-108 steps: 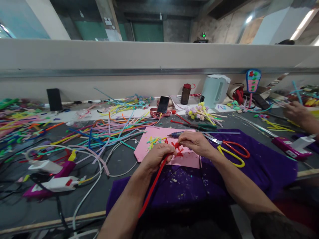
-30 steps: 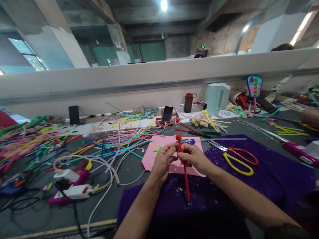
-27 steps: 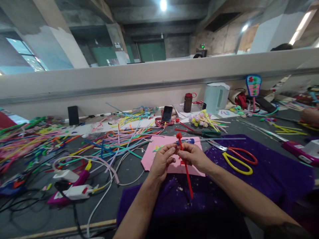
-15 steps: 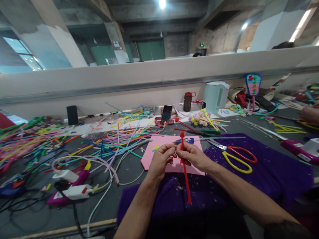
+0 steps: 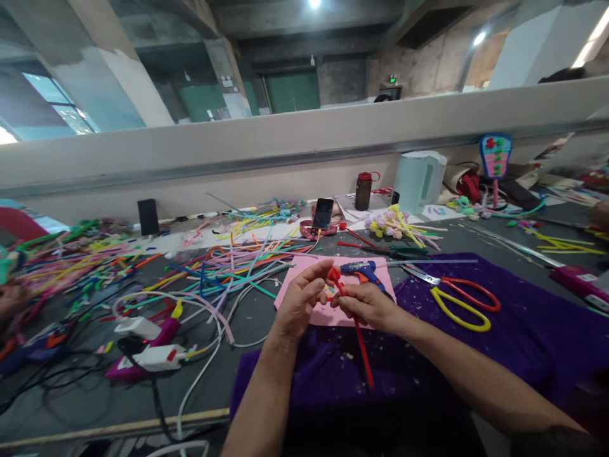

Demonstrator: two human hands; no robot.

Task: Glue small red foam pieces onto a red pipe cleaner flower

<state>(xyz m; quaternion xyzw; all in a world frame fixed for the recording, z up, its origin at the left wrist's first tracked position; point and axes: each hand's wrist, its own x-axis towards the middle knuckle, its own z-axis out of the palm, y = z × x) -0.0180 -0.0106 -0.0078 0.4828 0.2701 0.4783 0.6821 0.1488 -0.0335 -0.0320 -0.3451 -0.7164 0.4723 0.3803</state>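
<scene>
My right hand [image 5: 371, 303] pinches a red pipe cleaner [image 5: 364, 355] below its thicker, folded red head [image 5: 335, 275]. Its long tail slants down over the purple cloth [image 5: 314, 374]. My left hand [image 5: 302, 298] is beside the head, fingers curved and apart, the index fingertip close to or touching the red; I cannot tell which. Beneath both hands lies a pink sheet [image 5: 290, 301] with small coloured scraps on it. A blue and orange glue gun [image 5: 364, 271] rests on that sheet, just behind my right hand, with a pale glue stick [image 5: 442, 261] reaching out to the right.
Scissors [image 5: 457, 298] with red and yellow handles lie on the right. Loose pipe cleaners [image 5: 228, 266] spread over the left, near power strips [image 5: 147, 358] and cables. A phone [image 5: 323, 214], bottle [image 5: 363, 190] and kettle [image 5: 419, 181] stand behind. Another person's hand [image 5: 12, 301] shows far left.
My left hand has loosened from the pinch and moved up beside the red head. The pipe cleaner's top has tilted leftward. More of the glue gun shows, and the view has shifted slightly.
</scene>
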